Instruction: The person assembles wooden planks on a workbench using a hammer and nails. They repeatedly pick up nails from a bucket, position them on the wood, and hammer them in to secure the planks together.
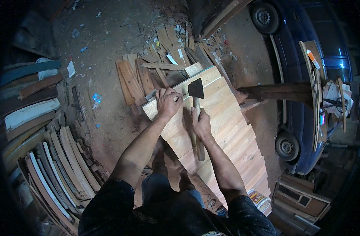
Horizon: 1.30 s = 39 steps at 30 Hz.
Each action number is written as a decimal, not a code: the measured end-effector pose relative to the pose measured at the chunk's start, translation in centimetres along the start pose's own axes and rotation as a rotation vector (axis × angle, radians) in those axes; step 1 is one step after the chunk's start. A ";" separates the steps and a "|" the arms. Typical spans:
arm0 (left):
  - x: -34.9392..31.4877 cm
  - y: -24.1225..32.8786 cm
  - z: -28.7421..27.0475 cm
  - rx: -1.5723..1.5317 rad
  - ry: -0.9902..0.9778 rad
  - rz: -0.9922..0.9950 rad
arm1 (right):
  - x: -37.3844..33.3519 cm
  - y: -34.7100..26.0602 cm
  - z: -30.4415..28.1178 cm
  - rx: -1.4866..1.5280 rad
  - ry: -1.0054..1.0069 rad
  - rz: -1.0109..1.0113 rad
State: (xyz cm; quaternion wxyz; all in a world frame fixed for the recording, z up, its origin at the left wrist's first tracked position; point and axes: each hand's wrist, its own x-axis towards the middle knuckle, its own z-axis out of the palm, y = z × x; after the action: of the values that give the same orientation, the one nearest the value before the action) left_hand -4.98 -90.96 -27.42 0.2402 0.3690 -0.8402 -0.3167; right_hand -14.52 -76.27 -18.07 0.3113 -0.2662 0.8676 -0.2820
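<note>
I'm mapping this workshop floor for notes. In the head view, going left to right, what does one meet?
Curved stack of wooden slats → left hand pressing on the pale wooden plank panel → right hand gripping the wooden-handled hatchet with a dark head → dark blue car.

Both forearms entered from lower edge, bare, reaching forward and converging. Left hand (168, 103) lay palm-down, knuckles up, fingers curled and pressed flat. Right hand (201, 124) sat just beside it, slightly nearer body, fist closed in firm grip, thumb wrapped, wrist straight.
</note>
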 end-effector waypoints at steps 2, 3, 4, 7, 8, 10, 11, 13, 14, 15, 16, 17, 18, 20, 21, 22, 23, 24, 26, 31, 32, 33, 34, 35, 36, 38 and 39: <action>0.1 0.3 0.1 -0.002 -0.008 -0.001 | 0.1 0.7 0.6 -0.073 -0.002 0.012; 0.0 0.5 0.2 0.006 -0.003 0.005 | 0.3 1.5 0.9 -0.090 0.009 0.032; 0.3 0.4 0.1 0.015 0.010 0.015 | 0.8 1.6 1.1 -0.104 0.023 0.044; 0.2 0.4 -0.1 0.008 0.007 0.033 | 1.1 1.7 0.6 -0.039 0.042 0.053; 0.1 0.3 -0.1 0.016 0.006 0.025 | 0.8 1.4 0.3 -0.001 0.037 0.054; 0.1 0.2 0.0 0.028 0.000 0.012 | 0.2 0.4 -0.1 -0.030 0.013 0.024; 0.0 0.2 0.0 0.021 -0.009 0.013 | -0.1 0.2 -0.2 -0.045 0.003 0.011; 0.2 0.4 -0.1 -0.001 -0.021 0.025 | 0.8 2.5 1.0 -0.173 -0.004 0.015; 0.3 0.6 -0.2 -0.010 0.003 0.041 | 1.4 2.6 1.2 -0.238 -0.005 0.009; 0.5 0.8 -0.2 -0.011 0.003 0.041 | 1.5 2.9 1.0 -0.189 0.008 0.011; 0.5 0.6 -0.4 -0.003 0.008 0.031 | 1.2 2.0 0.7 -0.139 0.007 0.005; 0.1 0.5 -0.4 0.001 0.002 0.017 | 0.6 1.5 0.5 -0.091 0.004 0.011; 0.2 0.3 -0.3 0.007 0.004 0.016 | 0.5 1.2 0.4 -0.084 0.001 0.001; 0.4 0.3 0.0 0.009 -0.009 0.020 | 0.1 1.0 0.2 -0.071 0.004 0.000; -0.2 0.3 -0.1 0.011 -0.013 0.017 | 0.2 1.7 0.5 -0.117 -0.030 0.028; 0.1 0.1 0.0 0.013 -0.002 0.026 | 1.0 1.8 0.5 -0.164 -0.050 0.041; 0.3 -0.1 0.1 0.014 0.009 0.035 | 1.6 1.9 0.4 -0.210 -0.069 0.055; 0.1 0.0 0.3 0.017 0.022 0.038 | 1.7 2.3 0.0 -0.177 -0.053 0.055; 0.1 0.1 0.4 0.016 0.067 0.049 | 1.3 2.3 -0.7 -0.111 -0.041 0.060; 0.1 0.0 0.4 0.025 0.054 0.048 | 0.7 0.5 -1.7 -0.061 -0.014 0.031; 0.1 0.0 0.3 0.024 0.046 0.045 | 0.7 -0.4 -1.9 -0.069 -0.019 0.030; 0.0 0.0 0.3 0.023 0.038 0.041 | 0.8 -0.8 -2.0 -0.072 -0.027 0.033; 0.0 0.0 0.2 0.027 0.041 0.043 | 0.8 -1.1 -1.9 -0.072 -0.036 0.036; 0.1 0.0 0.3 0.031 0.043 0.045 | 0.7 -1.2 -1.7 -0.073 -0.046 0.038; 0.0 0.0 0.2 0.035 0.046 0.047 | 0.7 -0.9 -1.4 -0.096 -0.056 0.030; 0.0 0.3 0.1 0.041 0.035 0.047 | 0.7 0.7 -0.7 -0.148 -0.065 0.016; 0.0 0.5 0.1 0.043 0.030 0.049 | 0.9 1.5 -0.3 -0.160 -0.057 0.009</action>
State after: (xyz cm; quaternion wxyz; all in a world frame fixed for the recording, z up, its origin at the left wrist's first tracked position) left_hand -5.25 -90.71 -27.11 0.2524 0.3581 -0.8518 -0.2870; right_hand -15.71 -75.67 -19.23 0.3150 -0.2940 0.8793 -0.2027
